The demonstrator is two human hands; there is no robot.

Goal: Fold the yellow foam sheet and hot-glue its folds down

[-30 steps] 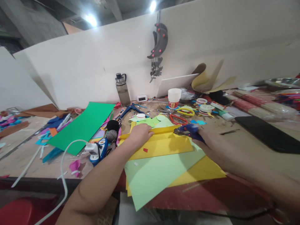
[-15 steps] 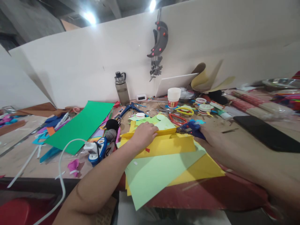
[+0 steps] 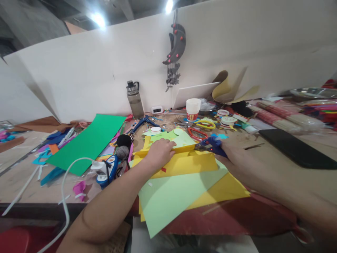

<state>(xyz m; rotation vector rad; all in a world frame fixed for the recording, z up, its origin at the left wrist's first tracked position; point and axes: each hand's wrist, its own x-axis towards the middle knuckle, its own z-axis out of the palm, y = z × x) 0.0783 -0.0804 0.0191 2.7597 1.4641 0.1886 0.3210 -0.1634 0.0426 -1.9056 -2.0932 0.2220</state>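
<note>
My left hand (image 3: 161, 153) is closed on the raised fold of a yellow paper sheet (image 3: 193, 164), fingers bent over its upper edge. At the right end of that fold, my right hand (image 3: 226, 151) grips a tool with blue handles that looks like pliers (image 3: 210, 145). Its dark jaws meet the edge of the yellow paper; the hand hides part of the handles. Beneath the fold lies a pale green sheet (image 3: 171, 196), with more yellow paper under it. Pale green scraps (image 3: 184, 138) lie just beyond my left hand.
Orange-handled scissors (image 3: 197, 134), yellow-handled scissors (image 3: 205, 124) and stacked paper cups (image 3: 193, 109) stand beyond the paper. A green sheet (image 3: 89, 142) and a glue gun with a white cable (image 3: 108, 171) lie left. A black flat object (image 3: 297, 148) rests right; a water bottle (image 3: 135, 100) stands behind.
The whole view has shifted slightly. Both hands keep nearly the same place on the yellow paper, and the blue-handled tool stays at the fold's right end.
</note>
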